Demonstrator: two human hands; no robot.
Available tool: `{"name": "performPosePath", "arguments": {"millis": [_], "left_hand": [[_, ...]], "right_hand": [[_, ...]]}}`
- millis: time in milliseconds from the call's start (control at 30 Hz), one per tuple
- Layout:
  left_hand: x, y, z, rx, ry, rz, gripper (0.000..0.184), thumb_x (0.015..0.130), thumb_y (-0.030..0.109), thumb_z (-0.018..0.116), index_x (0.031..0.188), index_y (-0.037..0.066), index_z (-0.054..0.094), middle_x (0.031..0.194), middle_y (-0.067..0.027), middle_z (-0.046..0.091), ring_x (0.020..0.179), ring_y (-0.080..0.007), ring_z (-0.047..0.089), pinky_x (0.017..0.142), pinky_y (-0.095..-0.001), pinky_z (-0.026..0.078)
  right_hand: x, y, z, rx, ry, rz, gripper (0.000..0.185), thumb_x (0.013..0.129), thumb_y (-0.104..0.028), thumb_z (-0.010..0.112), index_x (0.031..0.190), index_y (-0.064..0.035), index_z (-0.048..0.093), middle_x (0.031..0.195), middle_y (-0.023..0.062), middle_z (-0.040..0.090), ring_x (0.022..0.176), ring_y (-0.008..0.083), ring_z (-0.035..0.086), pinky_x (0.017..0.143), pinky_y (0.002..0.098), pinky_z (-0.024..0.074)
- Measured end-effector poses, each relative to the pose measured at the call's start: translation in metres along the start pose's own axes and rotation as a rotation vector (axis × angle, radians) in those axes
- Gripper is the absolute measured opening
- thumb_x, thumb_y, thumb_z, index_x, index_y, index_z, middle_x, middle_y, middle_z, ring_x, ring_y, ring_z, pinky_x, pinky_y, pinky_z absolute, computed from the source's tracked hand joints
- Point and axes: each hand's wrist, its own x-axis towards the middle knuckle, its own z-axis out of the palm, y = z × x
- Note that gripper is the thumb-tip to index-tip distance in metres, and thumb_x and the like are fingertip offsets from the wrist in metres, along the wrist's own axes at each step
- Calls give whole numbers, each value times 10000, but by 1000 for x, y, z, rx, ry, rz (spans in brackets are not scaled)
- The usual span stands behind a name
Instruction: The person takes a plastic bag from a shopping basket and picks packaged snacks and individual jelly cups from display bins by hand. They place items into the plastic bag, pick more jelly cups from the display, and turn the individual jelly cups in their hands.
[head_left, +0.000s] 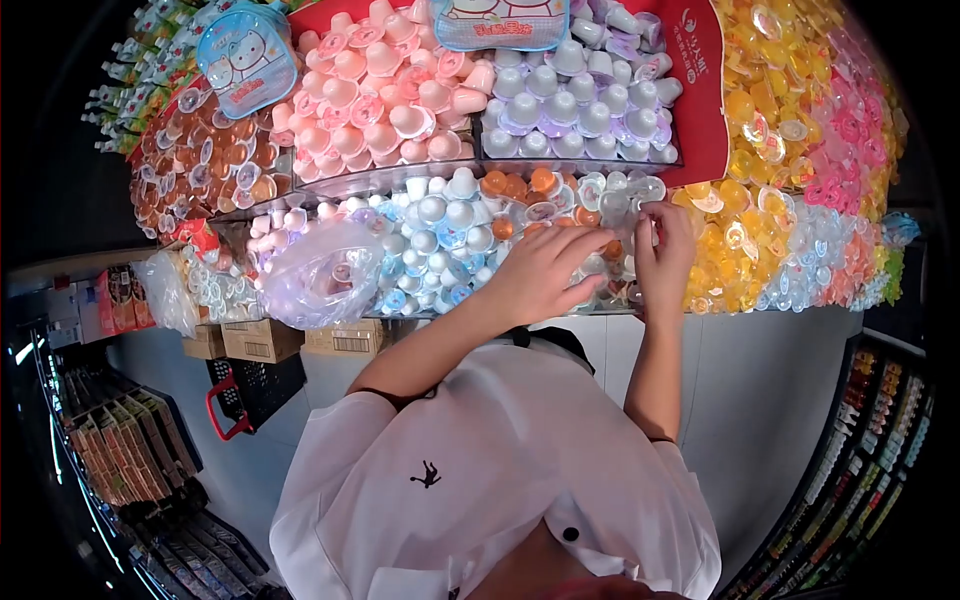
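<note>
My left hand (548, 272) reaches over the jelly cups with its fingers stretched out and apart, palm down, and nothing shows in its grip. Beside it, my right hand (665, 255) has its fingers bent in a pinch at the edge of some clear jelly cups (620, 203). A clear cup seems to be between its fingertips, partly hidden by them. Orange jelly cups (541, 181) lie just beyond my left hand. White and blue jelly cups (431, 240) are heaped to its left, and yellow ones (735, 235) lie right of my right hand.
Pink cups (350, 95) and pale purple cups (580, 100) fill the back compartments, beside a red panel (700, 90). A clear plastic bag (322, 270) rests at the front left. A black basket (258, 388) and cardboard boxes (262, 340) stand below. Shelves (850, 470) line the right.
</note>
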Motion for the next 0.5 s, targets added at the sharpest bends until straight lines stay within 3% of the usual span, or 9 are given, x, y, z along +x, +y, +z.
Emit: {"name": "performPosePath", "arguments": {"millis": [200, 233, 467, 500], "left_hand": [[-66, -13, -49, 40, 158, -137, 475, 862, 191, 794, 1293, 80, 626, 1064, -84, 714, 988, -292, 676, 859, -412, 514], [-77, -11, -62, 56, 206, -184, 419, 858, 170, 798, 1233, 80, 634, 957, -63, 693, 912, -268, 664, 840, -392, 493], [-161, -37, -125, 118, 418, -447, 334, 862, 101, 794, 1142, 39, 622, 911, -81, 649, 847, -258, 642, 786, -379, 496], [-171, -40, -134, 96, 452, -517, 238, 905, 97, 725, 1117, 47, 629, 922, -119, 659, 864, -315, 648, 785, -429, 500]], "right_hand": [[-18, -82, 53, 280, -231, -131, 122, 911, -26, 678, 1033, -31, 685, 968, 125, 674, 874, 310, 654, 803, 407, 516], [-21, -94, 64, 334, -290, -137, 126, 910, -32, 682, 1035, -36, 685, 965, 123, 673, 867, 313, 651, 798, 411, 514], [-39, -147, 124, 318, -700, -345, 132, 937, -125, 678, 1048, -54, 681, 978, 122, 673, 907, 355, 647, 802, 445, 516], [-42, -153, 132, 320, -753, -336, 133, 945, -144, 668, 1041, -53, 680, 1003, 126, 679, 937, 361, 653, 824, 448, 520]]}}
